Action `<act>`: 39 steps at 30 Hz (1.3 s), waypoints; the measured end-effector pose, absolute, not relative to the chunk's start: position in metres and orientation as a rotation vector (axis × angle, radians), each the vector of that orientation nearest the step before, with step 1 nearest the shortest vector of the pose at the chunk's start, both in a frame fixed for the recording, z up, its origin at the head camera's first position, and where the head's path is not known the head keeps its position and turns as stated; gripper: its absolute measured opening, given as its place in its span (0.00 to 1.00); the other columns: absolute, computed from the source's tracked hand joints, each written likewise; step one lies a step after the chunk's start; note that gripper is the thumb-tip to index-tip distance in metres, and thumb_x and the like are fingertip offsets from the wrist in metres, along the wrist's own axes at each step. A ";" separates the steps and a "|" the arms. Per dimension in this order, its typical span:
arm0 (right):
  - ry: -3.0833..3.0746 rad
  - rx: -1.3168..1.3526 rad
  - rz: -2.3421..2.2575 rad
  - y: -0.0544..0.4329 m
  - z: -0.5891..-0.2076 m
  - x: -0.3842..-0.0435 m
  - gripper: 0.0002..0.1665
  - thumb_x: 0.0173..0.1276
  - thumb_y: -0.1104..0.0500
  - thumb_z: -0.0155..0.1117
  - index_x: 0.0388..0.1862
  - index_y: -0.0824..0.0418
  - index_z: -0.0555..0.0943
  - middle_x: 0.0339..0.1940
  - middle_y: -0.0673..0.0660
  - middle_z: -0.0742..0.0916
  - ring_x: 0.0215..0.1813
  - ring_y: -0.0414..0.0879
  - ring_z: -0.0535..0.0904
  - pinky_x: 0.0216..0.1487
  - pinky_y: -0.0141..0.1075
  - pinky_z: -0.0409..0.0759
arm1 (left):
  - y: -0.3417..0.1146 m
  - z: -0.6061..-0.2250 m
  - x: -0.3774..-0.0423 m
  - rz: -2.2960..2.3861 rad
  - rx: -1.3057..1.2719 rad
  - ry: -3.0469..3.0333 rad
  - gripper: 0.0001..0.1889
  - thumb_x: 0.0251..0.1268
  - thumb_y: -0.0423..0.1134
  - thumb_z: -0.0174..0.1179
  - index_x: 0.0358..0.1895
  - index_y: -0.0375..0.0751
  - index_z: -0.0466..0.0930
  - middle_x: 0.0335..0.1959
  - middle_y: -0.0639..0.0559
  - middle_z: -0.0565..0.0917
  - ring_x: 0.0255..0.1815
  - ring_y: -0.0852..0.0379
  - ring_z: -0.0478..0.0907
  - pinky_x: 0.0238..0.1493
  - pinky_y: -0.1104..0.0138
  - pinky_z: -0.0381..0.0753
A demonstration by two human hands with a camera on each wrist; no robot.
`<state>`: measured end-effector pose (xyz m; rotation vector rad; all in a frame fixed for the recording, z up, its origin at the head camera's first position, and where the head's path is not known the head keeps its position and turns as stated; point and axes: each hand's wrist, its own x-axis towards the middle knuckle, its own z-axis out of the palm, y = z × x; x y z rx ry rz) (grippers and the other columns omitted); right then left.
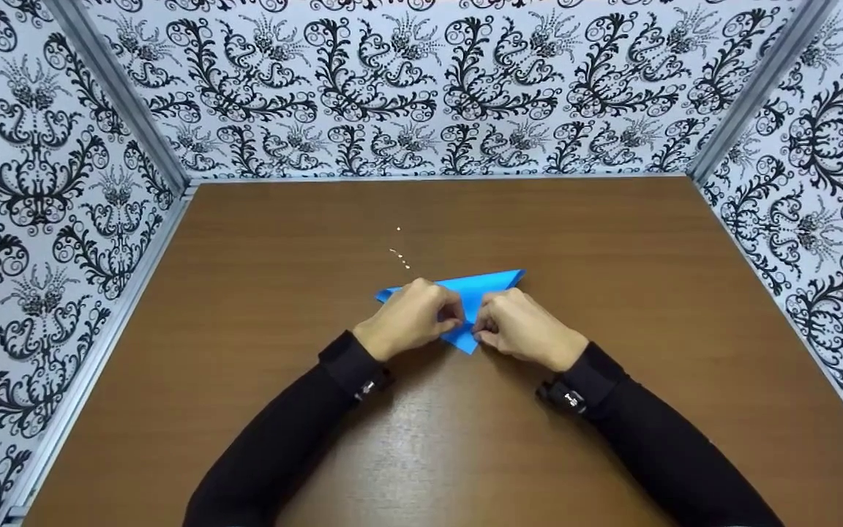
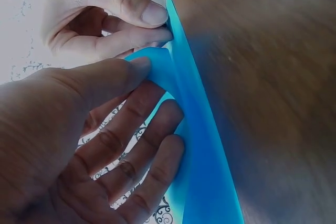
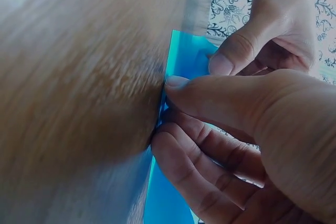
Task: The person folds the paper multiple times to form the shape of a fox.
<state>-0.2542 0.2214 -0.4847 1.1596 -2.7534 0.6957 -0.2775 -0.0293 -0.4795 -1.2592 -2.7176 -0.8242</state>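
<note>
A folded sheet of blue paper [image 1: 476, 289] lies at mid-table, its wide edge at the back and a point toward the person. My left hand [image 1: 414, 315] pinches the paper near its front; in the left wrist view the thumb presses on a blue flap [image 2: 157, 66], with the other fingers behind it. Close beside it, my right hand [image 1: 527, 329] pinches the same sheet between thumb and fingers. The right wrist view has the right thumb [image 3: 178, 81] at the paper's edge, just under the left thumb [image 3: 221, 65]. Both hands partly cover the folds.
Small white flecks [image 1: 399, 256] lie on the brown wooden table [image 1: 282, 241] behind the paper. Patterned black-and-white walls [image 1: 407, 80] enclose the table at the back and both sides, with grey metal posts [image 1: 758, 91] at the corners.
</note>
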 end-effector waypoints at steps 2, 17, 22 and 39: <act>-2.755 1.163 0.682 0.222 -0.485 -0.254 0.06 0.73 0.70 0.85 0.36 0.61 0.98 0.34 0.55 0.94 0.37 0.44 0.88 0.41 0.33 0.87 | -0.029 -0.480 -0.277 -0.816 -1.261 -2.722 0.03 0.80 0.34 0.78 0.43 0.43 0.98 0.40 0.50 0.99 0.42 0.52 0.96 0.47 0.58 0.97; -2.770 1.131 0.613 0.220 -0.481 -0.250 0.09 0.71 0.70 0.85 0.32 0.59 0.96 0.28 0.52 0.91 0.34 0.38 0.80 0.38 0.29 0.79 | -0.022 -0.481 -0.267 -0.740 -1.268 -2.698 0.05 0.78 0.32 0.79 0.40 0.45 0.99 0.37 0.52 0.99 0.38 0.56 0.95 0.43 0.61 0.95; -2.812 1.129 0.661 0.220 -0.478 -0.250 0.09 0.73 0.70 0.84 0.32 0.59 0.97 0.29 0.51 0.93 0.33 0.34 0.79 0.37 0.28 0.80 | -0.022 -0.482 -0.264 -0.738 -1.298 -2.662 0.07 0.78 0.30 0.77 0.38 0.44 0.98 0.35 0.51 0.98 0.36 0.56 0.93 0.42 0.63 0.93; -2.827 1.126 0.654 0.226 -0.476 -0.251 0.09 0.71 0.71 0.86 0.32 0.60 0.97 0.32 0.55 0.92 0.38 0.44 0.89 0.41 0.33 0.87 | -0.019 -0.485 -0.262 -0.590 -1.307 -2.664 0.06 0.75 0.35 0.83 0.36 0.50 1.00 0.35 0.56 0.98 0.39 0.58 0.95 0.44 0.62 0.97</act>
